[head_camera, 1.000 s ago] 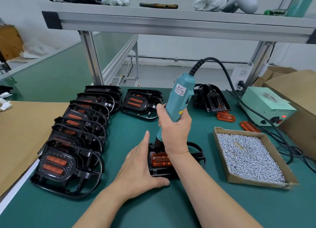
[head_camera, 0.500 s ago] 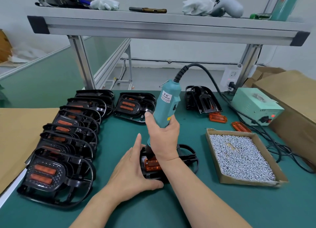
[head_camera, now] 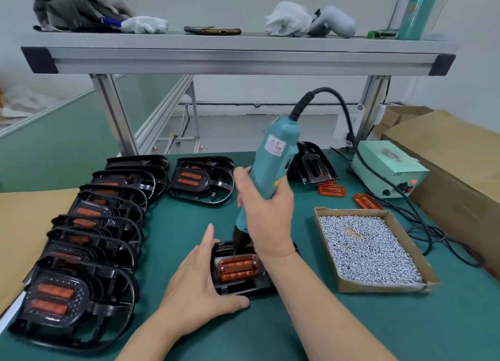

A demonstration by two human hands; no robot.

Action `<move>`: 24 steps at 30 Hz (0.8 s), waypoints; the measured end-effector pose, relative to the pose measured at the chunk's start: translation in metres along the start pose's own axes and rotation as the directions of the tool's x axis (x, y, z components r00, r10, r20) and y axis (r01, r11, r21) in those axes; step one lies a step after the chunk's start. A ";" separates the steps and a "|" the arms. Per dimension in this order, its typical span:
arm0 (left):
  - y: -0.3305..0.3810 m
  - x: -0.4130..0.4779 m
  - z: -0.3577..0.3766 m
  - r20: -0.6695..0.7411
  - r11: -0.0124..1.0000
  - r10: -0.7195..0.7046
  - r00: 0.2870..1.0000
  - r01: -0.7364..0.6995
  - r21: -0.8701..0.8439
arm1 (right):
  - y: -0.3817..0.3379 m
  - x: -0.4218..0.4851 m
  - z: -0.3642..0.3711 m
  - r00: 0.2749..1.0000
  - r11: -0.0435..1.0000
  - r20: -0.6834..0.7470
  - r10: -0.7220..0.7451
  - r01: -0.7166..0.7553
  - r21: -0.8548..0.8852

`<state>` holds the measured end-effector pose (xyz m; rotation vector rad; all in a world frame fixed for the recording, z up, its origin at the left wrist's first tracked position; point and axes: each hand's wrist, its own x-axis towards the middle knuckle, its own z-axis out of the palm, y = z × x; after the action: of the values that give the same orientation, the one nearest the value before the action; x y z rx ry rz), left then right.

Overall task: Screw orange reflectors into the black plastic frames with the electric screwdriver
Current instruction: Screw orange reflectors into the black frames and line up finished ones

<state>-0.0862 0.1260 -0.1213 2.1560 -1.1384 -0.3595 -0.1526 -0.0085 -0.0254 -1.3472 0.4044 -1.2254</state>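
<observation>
1. The green tabletop [head_camera: 297, 328] carries everything, under a metal shelf [head_camera: 238, 54].
2. A row of black frames [head_camera: 81, 314] with orange inserts overlaps along the left side.
3. A cardboard tray [head_camera: 378, 289] of silver screws lies at the right, and a pale power box [head_camera: 387, 168] stands behind it.
4. The electric screwdriver [head_camera: 270, 165] is tilted, its cabled top leaning away to the right. Its bit points down at the far edge of the reflector; contact cannot be told.
5. The right hand [head_camera: 267, 220] has its fingers wrapped round the screwdriver's body.
6. The left hand [head_camera: 194, 287] lies with straight fingers against the left side of the worked frame, thumb along the near edge.
7. That black frame [head_camera: 243, 286] sits near the centre front, between the hands.
8. The orange reflector [head_camera: 238, 267] is seated in it.
9. Two loose reflectors [head_camera: 331, 189] lie beyond the tray.
</observation>
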 end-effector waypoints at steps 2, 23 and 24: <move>-0.002 -0.001 0.001 -0.009 1.000 -0.005 1.000 0.005 0.011 | -0.004 0.012 -0.015 0.995 0.997 -0.076 0.062 -0.058 0.044; 0.028 0.006 0.004 0.089 0.758 0.485 0.870 -0.468 0.454 | 0.048 0.051 -0.160 0.791 0.816 -0.449 0.416 -0.543 -0.199; 0.031 0.006 0.002 0.109 0.747 0.486 0.867 -0.477 0.464 | 0.050 0.050 -0.161 0.802 0.824 -0.452 0.389 -0.523 -0.218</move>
<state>-0.1029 0.1076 -0.1018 2.1346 -1.8715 0.2062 -0.2438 -0.1432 -0.0911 -1.1711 1.2084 -1.0238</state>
